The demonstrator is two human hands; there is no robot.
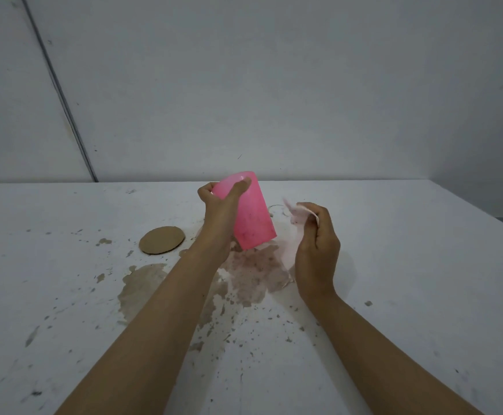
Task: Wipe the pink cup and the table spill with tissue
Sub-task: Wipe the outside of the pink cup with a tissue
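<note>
The left hand point(220, 211) grips the pink cup point(254, 217) near its far end, thumb across the top, and holds it tilted above the counter point(424, 265). Just right of the cup, the right hand point(317, 244) pinches a crumpled tissue point(299, 212) in curled fingers. The brown spill point(142, 283) spreads over the counter below and left of the cup. 1 round cardboard disc point(162, 239) lies left of the cup.
</note>
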